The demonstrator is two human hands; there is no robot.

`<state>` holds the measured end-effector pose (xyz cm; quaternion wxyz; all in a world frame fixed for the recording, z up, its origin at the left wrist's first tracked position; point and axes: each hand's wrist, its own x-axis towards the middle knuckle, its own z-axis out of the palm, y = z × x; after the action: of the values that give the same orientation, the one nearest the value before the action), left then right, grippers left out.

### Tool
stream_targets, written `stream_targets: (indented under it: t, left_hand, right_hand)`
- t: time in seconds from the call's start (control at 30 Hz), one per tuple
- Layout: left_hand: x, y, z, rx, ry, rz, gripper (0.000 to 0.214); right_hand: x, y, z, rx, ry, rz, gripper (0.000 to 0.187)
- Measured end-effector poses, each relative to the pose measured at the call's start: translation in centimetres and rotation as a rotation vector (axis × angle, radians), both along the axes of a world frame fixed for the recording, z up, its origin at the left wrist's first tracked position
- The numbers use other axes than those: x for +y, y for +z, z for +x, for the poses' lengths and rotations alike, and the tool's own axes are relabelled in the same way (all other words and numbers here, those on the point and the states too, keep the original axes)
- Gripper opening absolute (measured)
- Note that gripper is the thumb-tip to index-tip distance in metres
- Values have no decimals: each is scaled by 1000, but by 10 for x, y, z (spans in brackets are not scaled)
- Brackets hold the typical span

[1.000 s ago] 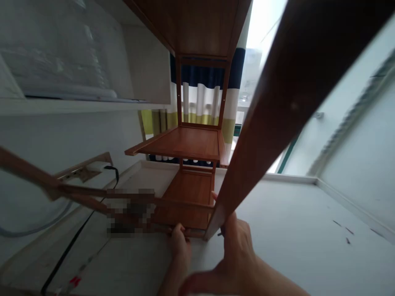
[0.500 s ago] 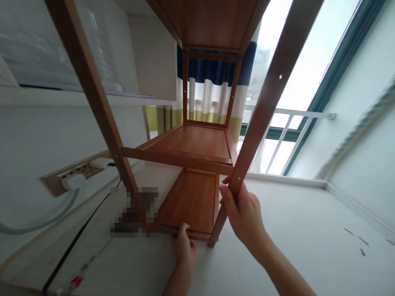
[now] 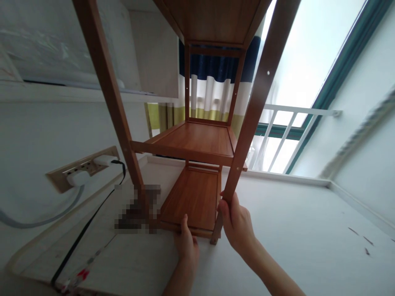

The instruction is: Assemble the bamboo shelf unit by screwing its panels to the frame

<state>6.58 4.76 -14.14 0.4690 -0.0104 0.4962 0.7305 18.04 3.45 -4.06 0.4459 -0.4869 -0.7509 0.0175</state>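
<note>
A brown wooden shelf rack (image 3: 185, 153) stands in front of me, with posts at its corners and several flat boards between them. My left hand (image 3: 187, 242) grips the front edge of the lowest board (image 3: 191, 197), thumb on top and fingers underneath, mostly hidden. My right hand (image 3: 236, 220) is wrapped round the lower part of the right front post (image 3: 256, 111), below the middle board (image 3: 203, 137). The left front post (image 3: 108, 82) is touched by neither hand.
At left, a wall socket strip (image 3: 89, 164) holds plugs with cords; a black cord (image 3: 86, 226) trails along the white surface. A white ledge (image 3: 77, 92) juts out above it. Behind are a striped curtain (image 3: 212, 90), a window and a white railing (image 3: 296, 110). A pixelated patch covers something beside the rack.
The front posts now look more upright, and the right post has shifted left in view. My right hand sits lower on that post. My left hand stays on the lowest board's edge.
</note>
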Motion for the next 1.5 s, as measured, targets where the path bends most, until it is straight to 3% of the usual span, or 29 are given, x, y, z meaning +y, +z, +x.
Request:
stream_targets:
  t: [0.3,0.47,0.53,0.63,0.73,0.83,0.97,1.03,1.13,1.23,1.33,1.5]
  left_hand:
    - [-4,-9,0,-33,-125,41,33]
    - [-21,-17,-13,-11,-151,64,15]
    - [-34,-23,-21,40,-113,91,24]
    - [-53,-30,-30,169,2,102,60]
    - [-64,-20,-31,568,-1,232,69]
    - [-56,8,-28,1038,-304,397,41]
    - [-22,42,-22,1136,-916,541,34]
    - [-5,48,-17,1119,-1063,586,20]
    - [10,46,-12,1116,-1095,587,14]
    - [16,40,-11,1135,-1103,581,24]
    - [19,35,-11,1186,-1144,614,29]
    - [26,25,-11,1323,-1164,707,37]
  right_hand:
    - [6,-6,1,-50,-55,42,32]
    - [8,-7,1,-74,-79,72,36]
    - [8,-8,1,-80,-85,82,38]
    - [9,-8,1,-76,-88,88,39]
    - [9,-8,1,-67,-94,83,40]
    - [8,-7,1,-65,-96,68,43]
    - [6,-4,-1,-66,-103,42,42]
    - [6,0,-1,-65,-107,32,40]
    - [3,3,8,-47,-109,19,33]
    - [-6,-14,24,-7,-120,39,33]
    - [-20,-52,35,-11,-114,107,31]
    - [-27,-114,34,-218,-6,212,32]
